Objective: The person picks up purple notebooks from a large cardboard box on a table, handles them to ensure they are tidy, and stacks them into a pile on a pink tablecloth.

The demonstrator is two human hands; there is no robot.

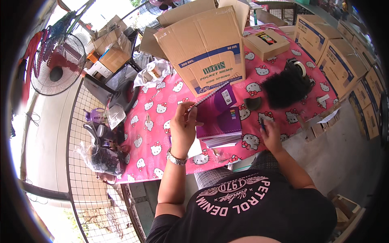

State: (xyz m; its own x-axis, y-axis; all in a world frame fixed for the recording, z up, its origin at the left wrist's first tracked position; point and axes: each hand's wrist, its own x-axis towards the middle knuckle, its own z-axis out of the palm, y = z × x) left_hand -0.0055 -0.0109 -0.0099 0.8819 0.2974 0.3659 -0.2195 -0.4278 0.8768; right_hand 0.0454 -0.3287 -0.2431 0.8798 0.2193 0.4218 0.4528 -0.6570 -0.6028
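Note:
My left hand (184, 124) pinches the spiral edge of a purple notebook (213, 106), which is tilted up over a stack of similar purple notebooks (222, 128). The stack lies in front of me, its white page edges toward me. To the right of the stack, my right hand (271, 134) is closed low over the table, with a small dark blue thing showing at its fingers; its kind I cannot make out. A dark, half-round object (253, 104) lies beyond that hand. White paper (195, 148) is partly hidden behind my left wrist.
An open cardboard carton (204, 44) stands just beyond the notebooks on the pink patterned tablecloth (150, 133). A black bristly mass (283, 90) and tape roll (300, 68) lie right, a flat brown box (266, 43) behind. Cartons (338, 60) are stacked far right; a fan (58, 65) stands left.

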